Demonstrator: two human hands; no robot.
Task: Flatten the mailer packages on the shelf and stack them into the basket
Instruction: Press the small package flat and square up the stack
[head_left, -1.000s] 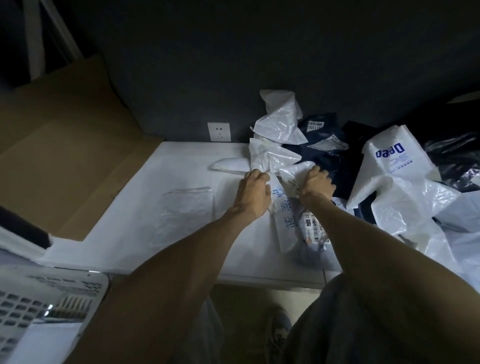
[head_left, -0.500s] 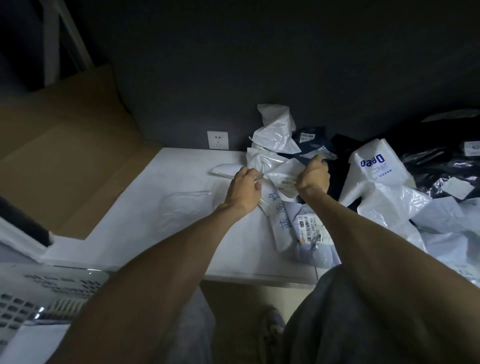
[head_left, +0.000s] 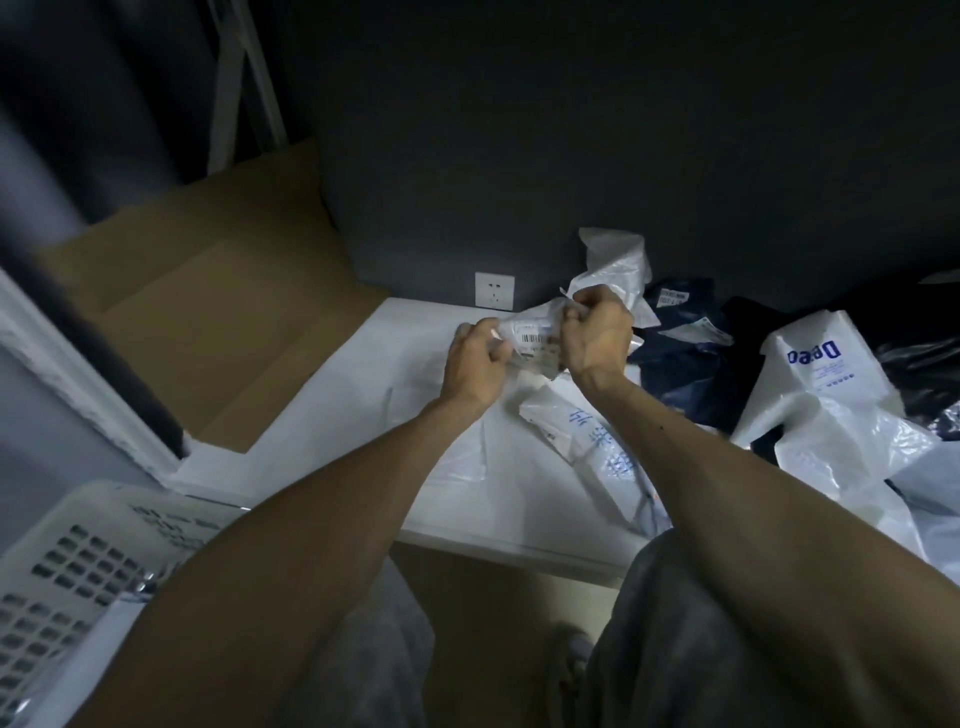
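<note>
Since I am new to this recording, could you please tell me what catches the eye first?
The left hand and right hand stand out first, gripping a crumpled white mailer with a barcode label over the back of the white shelf. A heap of white and dark mailers lies at the right, and the basket sits at lower left.

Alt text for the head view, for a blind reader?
The left hand and right hand grip a crumpled white mailer with a barcode label over a white shelf. A pile of white and dark mailers lies at right; a white basket sits lower left, cardboard beyond it.
</note>
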